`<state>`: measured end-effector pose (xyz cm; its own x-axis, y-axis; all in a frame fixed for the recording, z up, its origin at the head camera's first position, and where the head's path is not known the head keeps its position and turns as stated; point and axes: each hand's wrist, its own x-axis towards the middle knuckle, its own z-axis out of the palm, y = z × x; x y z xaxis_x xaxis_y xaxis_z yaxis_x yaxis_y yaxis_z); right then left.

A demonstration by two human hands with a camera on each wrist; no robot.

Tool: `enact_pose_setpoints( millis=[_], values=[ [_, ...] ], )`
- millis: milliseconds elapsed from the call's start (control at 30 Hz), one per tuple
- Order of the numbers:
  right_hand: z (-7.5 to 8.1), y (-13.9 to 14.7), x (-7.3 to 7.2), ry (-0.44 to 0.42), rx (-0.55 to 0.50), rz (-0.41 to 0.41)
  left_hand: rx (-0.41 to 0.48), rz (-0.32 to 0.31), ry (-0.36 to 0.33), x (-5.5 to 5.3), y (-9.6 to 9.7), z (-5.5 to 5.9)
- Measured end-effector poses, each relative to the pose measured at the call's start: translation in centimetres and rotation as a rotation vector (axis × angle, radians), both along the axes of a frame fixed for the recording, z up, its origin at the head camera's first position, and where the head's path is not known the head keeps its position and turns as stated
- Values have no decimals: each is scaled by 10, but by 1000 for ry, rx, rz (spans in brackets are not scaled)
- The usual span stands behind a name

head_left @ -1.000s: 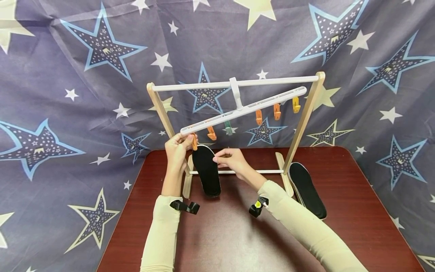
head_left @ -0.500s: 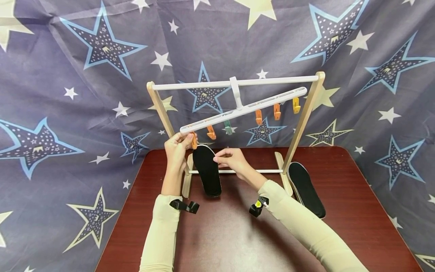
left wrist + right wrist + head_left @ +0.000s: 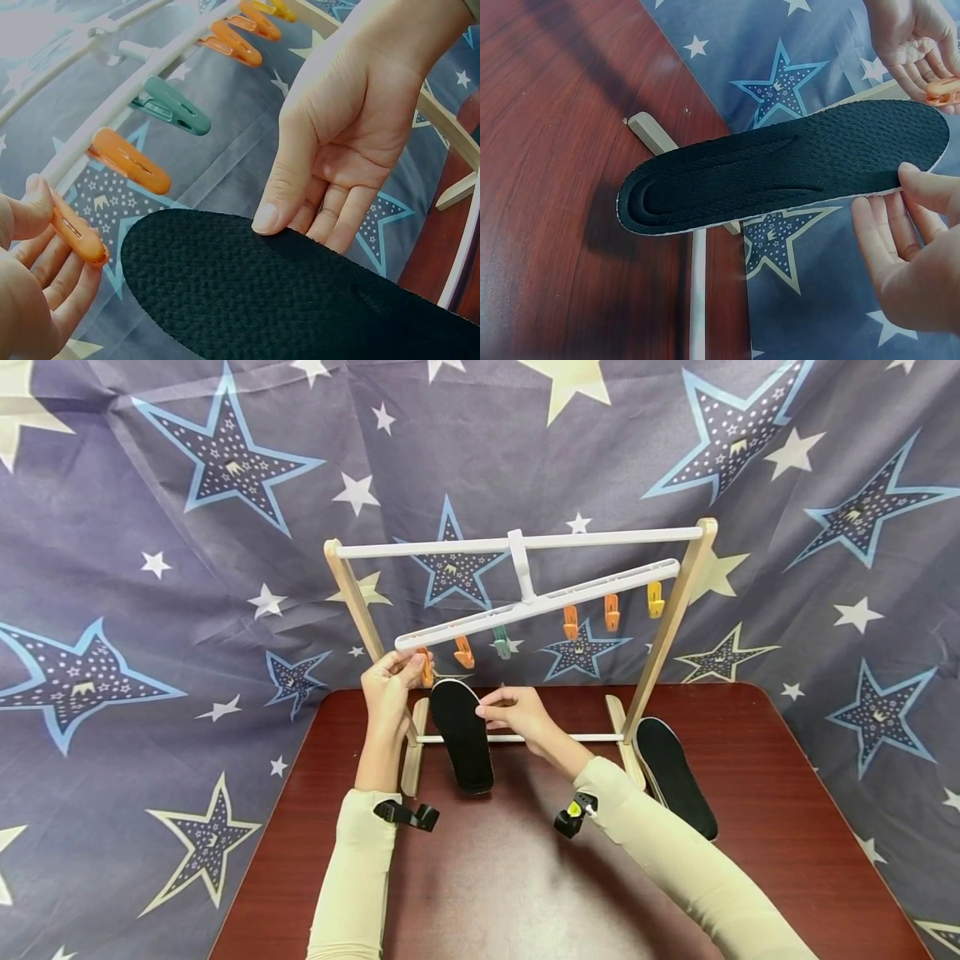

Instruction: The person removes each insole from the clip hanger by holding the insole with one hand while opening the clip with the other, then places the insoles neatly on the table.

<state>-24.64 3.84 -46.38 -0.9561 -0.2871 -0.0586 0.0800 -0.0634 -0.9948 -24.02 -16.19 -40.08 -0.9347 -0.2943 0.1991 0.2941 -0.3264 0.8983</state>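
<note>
By its edge near the upper end, my right hand (image 3: 517,718) holds a black insole (image 3: 463,739) with a pale rim between thumb and fingers. The insole hangs in the air, its long axis slanting down. My left hand (image 3: 386,697) pinches the orange clip (image 3: 79,236) at the left end of a white clip hanger (image 3: 558,600). In the left wrist view, a gap shows between this clip and the rounded end of the insole. The right wrist view shows the insole's textured face, with the right hand's thumb (image 3: 922,184) over its edge.
The hanger hooks onto the white top bar (image 3: 435,548) of a wooden-sided stand and slants up to the right. Other clips hang along it, including a green clip (image 3: 501,643) and a yellow clip (image 3: 656,600). A second insole (image 3: 677,781) lies by the stand's right foot on the reddish-brown table (image 3: 300,868).
My right hand and the insole have shifted slightly right, away from the pinched clip. The hanger's left end has risen a little and its right end has dipped. My left hand keeps its pinch.
</note>
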Motion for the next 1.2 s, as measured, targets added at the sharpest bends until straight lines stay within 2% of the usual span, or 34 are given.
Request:
enact_pose_setpoints(
  millis=[233,600,1200],
  values=[
    [-3,7,-1,-1,-11,-10,-24,22,15,0,1,2],
    [-5,24,-2,-4,-15,-13,26,33,20,0,2,2],
    [6,65,3,39,-4,-33,30,34,29,0,2,1]
  ],
)
